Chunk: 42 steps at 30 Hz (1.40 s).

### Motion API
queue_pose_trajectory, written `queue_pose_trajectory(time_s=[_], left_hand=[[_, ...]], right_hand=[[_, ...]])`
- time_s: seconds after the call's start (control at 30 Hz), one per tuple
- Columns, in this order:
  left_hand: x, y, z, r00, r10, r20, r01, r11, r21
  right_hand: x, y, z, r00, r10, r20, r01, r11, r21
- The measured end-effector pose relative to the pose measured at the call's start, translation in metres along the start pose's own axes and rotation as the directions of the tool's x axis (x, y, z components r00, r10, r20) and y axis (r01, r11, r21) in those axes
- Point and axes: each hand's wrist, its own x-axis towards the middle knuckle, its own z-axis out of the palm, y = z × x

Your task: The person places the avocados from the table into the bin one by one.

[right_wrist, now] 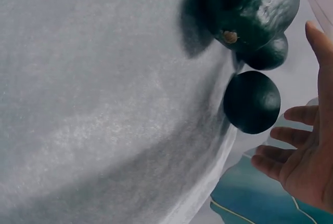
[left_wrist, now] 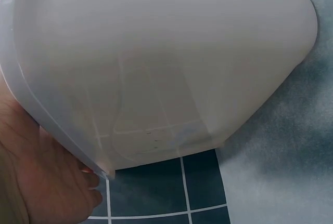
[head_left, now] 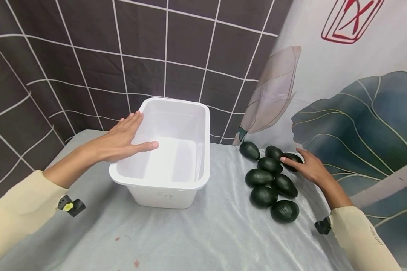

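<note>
My left hand (head_left: 117, 141) rests on the left rim of a white plastic tub (head_left: 162, 196), its fingers straight and its thumb reaching over the inside. From the left wrist view, the tub's wall (left_wrist: 156, 52) fills most of the picture, with the left hand (left_wrist: 52, 182) beside the rim. To the right, several dark green avocados (head_left: 263, 196) lie grouped on the cloth. My right hand (head_left: 310, 165) is at the far right avocado (head_left: 292, 156), thumb on the near side. In the right wrist view, the right hand (right_wrist: 307, 156) has parted fingers beside an avocado (right_wrist: 252, 102).
A grey cloth (head_left: 224, 233) covers the table under the tub and avocados. Behind the tub stands a dark backdrop with a white grid (head_left: 142, 75). A pale backdrop with painted leaves (head_left: 352, 120) closes off the right side, close to my right hand.
</note>
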Motion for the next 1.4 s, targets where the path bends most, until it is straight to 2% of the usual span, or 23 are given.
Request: queue_pose_trajectory(time_s=[0.33,0.53,0.9,1.13,1.4], left_hand=[[0.002,0.003,0.0,1.0,0.001,0.015,0.0,0.999,-0.048],[0.002,0.003,0.004,1.0,-0.009,0.006,0.009,1.0,-0.028],[-0.001,0.004,0.007,1.0,-0.015,-0.009,0.015,1.0,0.009],[-0.001,0.003,0.008,1.0,-0.005,-0.01,0.005,1.0,0.011],[-0.002,0.003,0.006,1.0,0.021,0.001,-0.021,1.0,-0.007]], right_hand=[[-0.001,0.006,-0.002,1.0,0.024,-0.019,-0.025,1.0,-0.011],[-0.001,0.007,-0.002,0.999,0.028,-0.019,-0.028,0.999,-0.018],[0.003,0.013,0.006,0.997,-0.023,-0.073,0.023,1.0,0.004],[0.002,0.012,0.01,0.99,-0.038,-0.138,0.041,0.999,0.015],[0.001,0.012,0.01,0.989,-0.032,-0.145,0.033,0.999,0.004]])
